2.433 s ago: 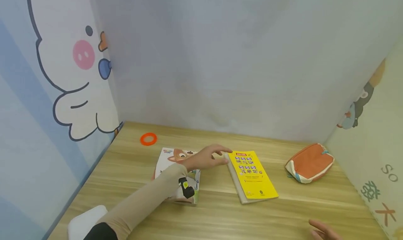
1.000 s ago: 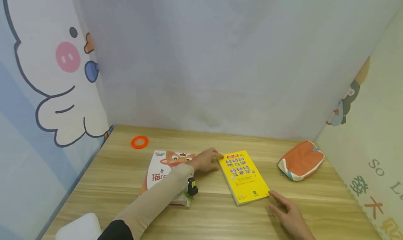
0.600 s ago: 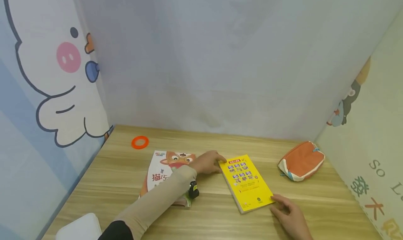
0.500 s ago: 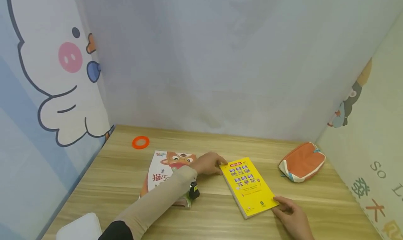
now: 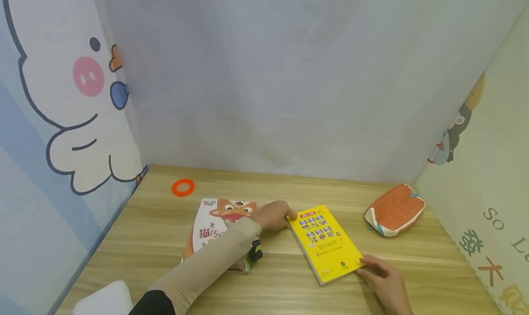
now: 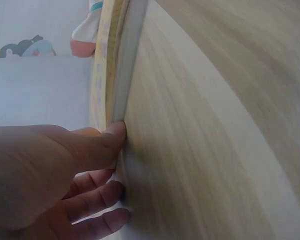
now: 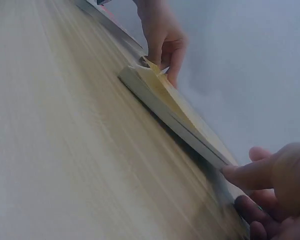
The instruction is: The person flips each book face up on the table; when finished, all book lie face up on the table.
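Note:
A yellow book point(image 5: 326, 246) lies at a slant on the table in the head view, with a pale book edge point(image 7: 165, 115) beneath its yellow cover in the right wrist view. My left hand point(image 5: 273, 215) pinches its upper left corner, the thumb against the edge in the left wrist view, where the hand point(image 6: 45, 175) shows large. At the lower right corner my right hand point(image 5: 384, 280) grips the book between thumb and fingers; its thumb touches the pale edge in the right wrist view, where that hand point(image 7: 275, 185) is at the lower right.
Partly under my left forearm lies a book with a fox picture point(image 5: 208, 223). An orange ring point(image 5: 182, 187) sits at the back left, an orange and white pouch point(image 5: 396, 211) at the right. A white object point(image 5: 105, 300) is at the front left of the table point(image 5: 264, 287).
My left hand has reached the yellow book's corner, and my right hand has come in from the lower right to grip it. The book has shifted slightly toward me, its cover over the pale part.

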`<state>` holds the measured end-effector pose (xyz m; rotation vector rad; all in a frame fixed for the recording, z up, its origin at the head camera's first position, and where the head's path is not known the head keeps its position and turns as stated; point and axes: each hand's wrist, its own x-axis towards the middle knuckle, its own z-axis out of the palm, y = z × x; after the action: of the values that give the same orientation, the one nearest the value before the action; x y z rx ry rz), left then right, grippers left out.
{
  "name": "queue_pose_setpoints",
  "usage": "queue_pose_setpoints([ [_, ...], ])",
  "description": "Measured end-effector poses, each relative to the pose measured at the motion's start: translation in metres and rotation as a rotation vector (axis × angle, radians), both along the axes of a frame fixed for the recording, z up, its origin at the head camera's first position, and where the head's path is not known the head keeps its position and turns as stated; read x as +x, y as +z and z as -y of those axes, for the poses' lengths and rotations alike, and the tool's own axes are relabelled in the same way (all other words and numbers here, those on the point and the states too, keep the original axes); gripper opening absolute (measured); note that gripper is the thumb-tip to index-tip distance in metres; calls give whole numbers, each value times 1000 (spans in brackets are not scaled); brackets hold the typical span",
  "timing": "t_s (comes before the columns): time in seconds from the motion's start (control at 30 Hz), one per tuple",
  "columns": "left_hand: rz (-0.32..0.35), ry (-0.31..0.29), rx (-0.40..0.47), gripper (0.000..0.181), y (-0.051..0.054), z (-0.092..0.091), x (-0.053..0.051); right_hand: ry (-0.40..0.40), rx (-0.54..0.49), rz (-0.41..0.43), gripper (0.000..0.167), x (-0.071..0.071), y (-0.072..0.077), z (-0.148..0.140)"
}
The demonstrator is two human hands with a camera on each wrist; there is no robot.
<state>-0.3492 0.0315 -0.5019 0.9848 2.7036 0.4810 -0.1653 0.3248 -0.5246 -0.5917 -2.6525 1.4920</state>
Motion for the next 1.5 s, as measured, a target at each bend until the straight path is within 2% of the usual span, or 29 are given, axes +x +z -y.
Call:
queue_pose_setpoints([
  [0.23, 52, -11, 37, 40, -2, -1, 6, 35, -61, 106, 58, 1, 2, -8],
  [0.37, 60, -36, 62, 40, -2, -3, 8, 85, 0, 126, 60, 0, 4, -16],
  [0.53, 56, -33, 64, 41, -1, -4, 7, 160, 88, 36, 42, -1, 0, -18],
  [0.73, 108, -33, 107, 41, -3, 0, 7, 224, 208, -154, 26, 3, -7, -12],
  [0.83, 130, -24, 142, 41, -6, 2, 6, 239, 239, -202, 23, 4, -7, -9],
  [0.93, 155, -12, 173, 42, -9, 2, 5, 249, 260, -195, 22, 4, -7, -9],
  [1.13, 162, -8, 212, 41, -12, 4, 3, 231, 265, -118, 22, 4, -8, -10],
  [1.23, 168, -1, 243, 40, -12, 6, 3, 229, 278, -119, 21, 5, -8, -10],
  [1.4, 191, 22, 273, 40, -12, 8, 3, 236, 307, -201, 20, 7, -8, -7],
  [1.5, 168, 13, 270, 40, -12, 10, 3, 233, 349, -270, 19, 7, -10, -5],
])
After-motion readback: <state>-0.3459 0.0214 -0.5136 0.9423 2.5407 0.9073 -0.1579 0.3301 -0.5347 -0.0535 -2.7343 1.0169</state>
